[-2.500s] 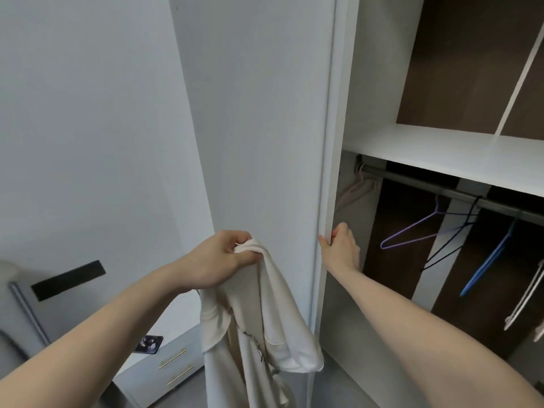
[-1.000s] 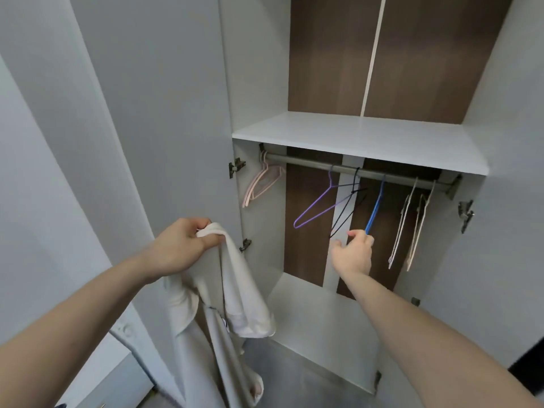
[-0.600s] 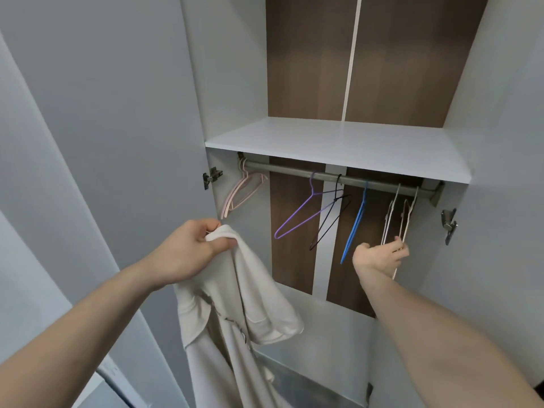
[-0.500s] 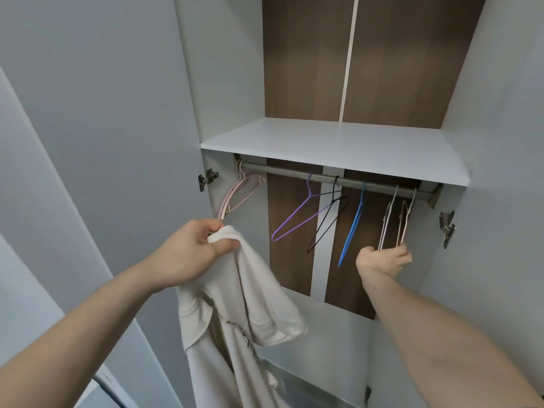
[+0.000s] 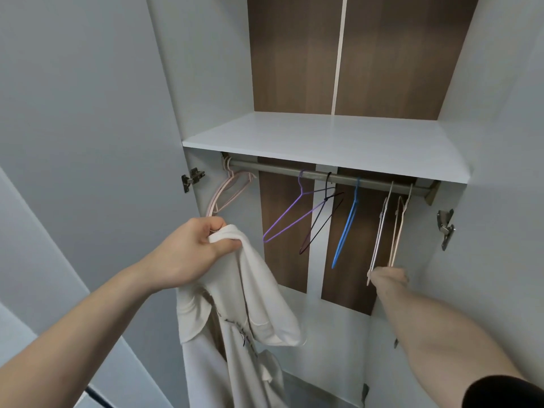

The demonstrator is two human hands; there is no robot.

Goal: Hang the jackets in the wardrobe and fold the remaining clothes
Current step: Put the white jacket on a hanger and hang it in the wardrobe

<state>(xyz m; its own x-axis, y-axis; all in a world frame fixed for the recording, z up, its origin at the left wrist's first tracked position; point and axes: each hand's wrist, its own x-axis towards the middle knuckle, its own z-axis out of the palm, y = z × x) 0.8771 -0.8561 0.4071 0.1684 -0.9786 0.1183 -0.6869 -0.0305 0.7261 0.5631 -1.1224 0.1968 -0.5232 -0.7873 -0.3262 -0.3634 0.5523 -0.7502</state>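
A cream-white fabric jacket (image 5: 241,319) is gripped at its top edge by the left hand (image 5: 191,251), fingers curled tight round the cloth, and is left hanging at seven o'clock before the open white wardrobe (image 5: 323,142). At three o'clock, the lower end of a pale beige hanger (image 5: 396,231) is met by the right hand (image 5: 388,276); its fingers are turned away, so the grip cannot be told. Farther in, a purple wire hanger (image 5: 290,222), a black wire hanger (image 5: 322,219) and a blue hanger (image 5: 347,228) are hung from the grey metal rail (image 5: 279,168).

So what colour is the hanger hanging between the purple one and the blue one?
Black: a thin wire hanger, seen in the head view.
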